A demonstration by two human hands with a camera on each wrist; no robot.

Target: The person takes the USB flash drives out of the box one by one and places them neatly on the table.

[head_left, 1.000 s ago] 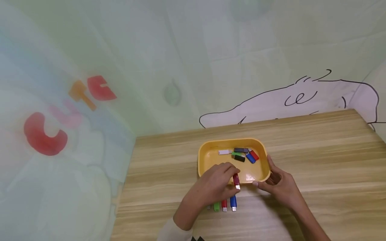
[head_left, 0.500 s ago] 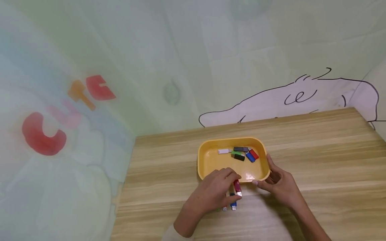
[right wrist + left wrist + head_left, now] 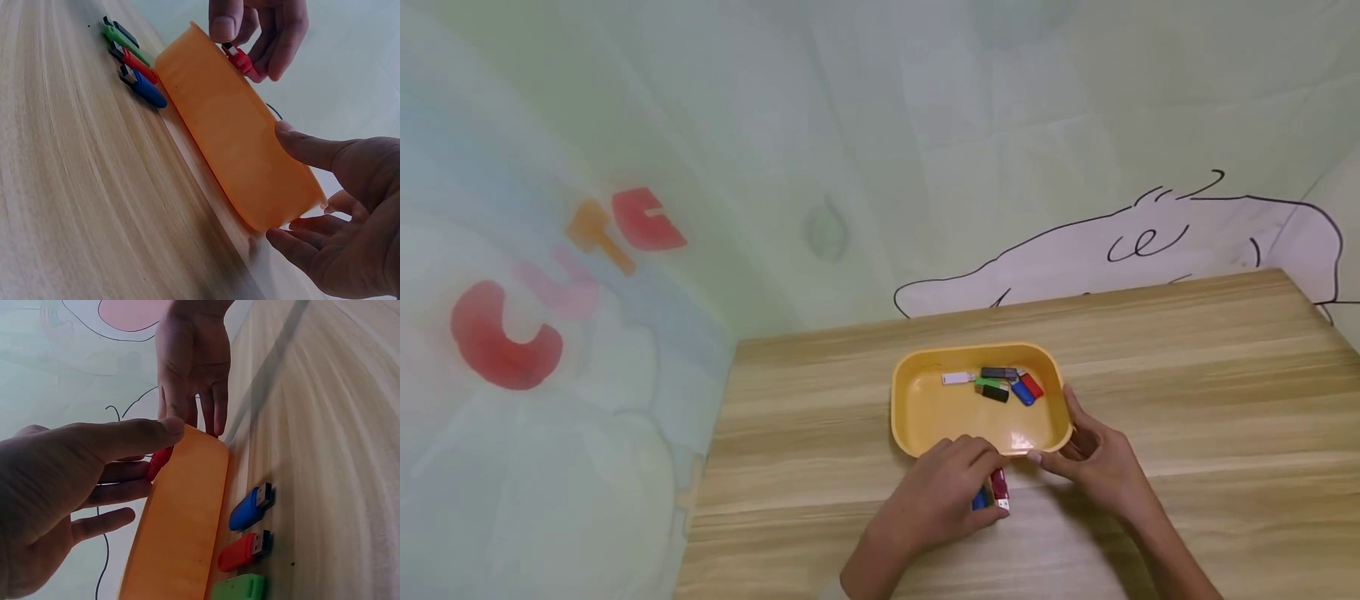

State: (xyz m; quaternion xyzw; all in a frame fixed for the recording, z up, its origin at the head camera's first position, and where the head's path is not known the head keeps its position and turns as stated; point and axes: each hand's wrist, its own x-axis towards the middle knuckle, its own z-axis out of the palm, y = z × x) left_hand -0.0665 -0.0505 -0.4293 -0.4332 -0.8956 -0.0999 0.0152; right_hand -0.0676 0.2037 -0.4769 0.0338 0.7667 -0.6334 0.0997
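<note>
My left hand (image 3: 943,492) pinches a dark red USB flash drive (image 3: 1000,483) between thumb and fingers, its metal plug pointing toward me, just off the front rim of a yellow plastic tray (image 3: 932,417). With its thumb at the rim and fingers at the side, my right hand (image 3: 1108,467) holds the tray's front right corner. Before the tray a row of flash drives lies on the table: a blue one (image 3: 145,90), a red one (image 3: 132,64), a green one (image 3: 122,41) and a dark one (image 3: 125,31). In the head view my left hand hides most of this row.
Several more flash drives lie inside the tray toward the back: white (image 3: 955,378), dark grey (image 3: 997,373), black (image 3: 995,394), blue (image 3: 1022,393), red (image 3: 1032,384) and a partly covered green one. A printed cloth wall (image 3: 820,275) rises behind the wooden table (image 3: 805,400).
My left hand has brought the dark red flash drive from over the tray's front rim toward me and slightly right, beside the blue one. My right hand stays at the tray corner.
</note>
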